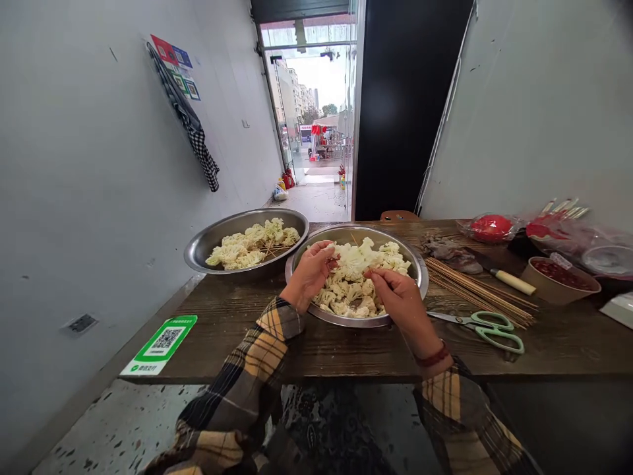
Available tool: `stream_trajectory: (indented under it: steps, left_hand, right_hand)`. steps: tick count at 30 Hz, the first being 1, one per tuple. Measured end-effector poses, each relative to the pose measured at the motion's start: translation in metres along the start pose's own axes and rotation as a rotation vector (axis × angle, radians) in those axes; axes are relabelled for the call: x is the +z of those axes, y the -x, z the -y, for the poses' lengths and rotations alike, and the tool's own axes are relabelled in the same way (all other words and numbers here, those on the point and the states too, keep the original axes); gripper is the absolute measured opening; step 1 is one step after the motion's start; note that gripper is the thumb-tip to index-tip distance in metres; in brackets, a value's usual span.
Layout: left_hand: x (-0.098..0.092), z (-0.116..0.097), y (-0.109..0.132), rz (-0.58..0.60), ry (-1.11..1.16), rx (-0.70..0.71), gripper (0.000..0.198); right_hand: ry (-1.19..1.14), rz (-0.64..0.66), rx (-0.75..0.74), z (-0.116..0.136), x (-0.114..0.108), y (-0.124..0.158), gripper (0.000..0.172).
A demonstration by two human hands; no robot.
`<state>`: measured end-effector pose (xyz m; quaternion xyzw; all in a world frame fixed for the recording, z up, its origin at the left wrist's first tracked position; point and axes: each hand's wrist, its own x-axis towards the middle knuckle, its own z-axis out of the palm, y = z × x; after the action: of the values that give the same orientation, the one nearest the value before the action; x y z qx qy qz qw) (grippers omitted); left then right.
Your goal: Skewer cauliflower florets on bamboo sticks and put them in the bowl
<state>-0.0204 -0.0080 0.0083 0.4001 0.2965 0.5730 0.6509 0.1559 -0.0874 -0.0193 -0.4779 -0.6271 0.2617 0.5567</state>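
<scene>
My left hand (312, 270) is over the left side of a steel basin (420, 280), its fingers closed at a pale cauliflower piece (352, 258). On the other side of that piece, my right hand (398, 295) pinches what looks like the end of a thin bamboo skewer; most of it is hidden by fingers and florets. Loose cauliflower florets (343, 290) fill the basin below both hands. A second steel basin (198, 254), to the left, holds cauliflower (247, 244) with skewers stuck in it.
Right of the near basin lie bamboo skewers (475, 290), green-handled scissors (494, 324) and a knife with a pale handle (514, 282). A paper bowl of red sauce (561, 277) and plastic-wrapped items (492, 227) stand farther right. A green QR card (163, 340) lies at the table's left corner.
</scene>
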Motion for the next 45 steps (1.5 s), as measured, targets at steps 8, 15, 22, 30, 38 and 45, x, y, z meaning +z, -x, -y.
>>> stream_trajectory:
  steps: [8,15,22,30,38,45]
  left_hand:
    - [-0.004,0.001,0.0,-0.129,0.062,0.072,0.026]
    - [-0.005,0.0,0.001,-0.171,0.028,0.077,0.02]
    - [-0.003,0.001,0.004,-0.092,-0.086,0.079,0.023]
    - [-0.001,0.003,0.005,-0.061,-0.303,0.167,0.018]
    - [-0.007,0.012,0.001,-0.12,-0.413,0.17,0.022]
    - [-0.014,0.013,-0.006,-0.227,-0.642,0.381,0.009]
  right_hand:
    - [0.146,0.15,-0.049,0.002,0.003,0.0,0.036]
    - [0.238,0.208,-0.086,0.005,0.005,0.0,0.036]
    - [0.247,0.196,-0.084,0.005,0.005,0.0,0.035]
    - [0.219,0.183,-0.096,0.005,0.004,0.0,0.031]
    - [0.218,0.168,-0.086,0.004,0.004,0.002,0.033]
    - [0.224,0.177,-0.1,0.005,0.005,0.0,0.031]
